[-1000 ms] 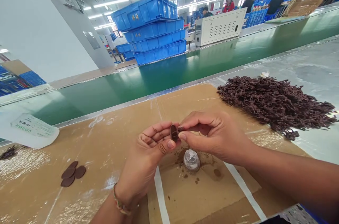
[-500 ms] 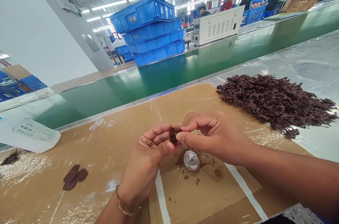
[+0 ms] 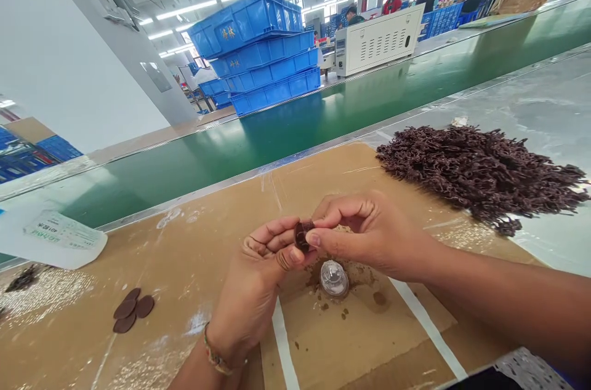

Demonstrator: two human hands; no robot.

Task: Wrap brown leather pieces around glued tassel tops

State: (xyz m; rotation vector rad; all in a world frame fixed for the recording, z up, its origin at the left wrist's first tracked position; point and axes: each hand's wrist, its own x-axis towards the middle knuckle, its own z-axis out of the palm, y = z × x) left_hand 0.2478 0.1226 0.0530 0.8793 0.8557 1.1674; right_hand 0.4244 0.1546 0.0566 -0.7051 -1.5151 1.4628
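Over the middle of the brown work surface, my left hand (image 3: 265, 273) holds a small dark brown piece (image 3: 302, 235) between thumb and fingers. The thumb and index finger of my right hand (image 3: 364, 227) pinch the same piece from its right side, partly covering it. Just below my hands, a small clear round container (image 3: 333, 279) stands on the cardboard, with dark wet spots around it. Several flat dark brown discs (image 3: 124, 309) lie at the left. A large heap of dark brown twisted strands (image 3: 480, 171) lies at the right.
A white plastic bottle (image 3: 64, 239) lies at the left edge, near a small dark tuft (image 3: 23, 278). Beyond the surface runs a green conveyor belt (image 3: 286, 125). Stacked blue crates (image 3: 258, 48) and a white metal box (image 3: 378, 39) stand behind it. Several people are in the background.
Both hands hold the dark brown piece in nearly the same pose. The view has shifted very slightly.
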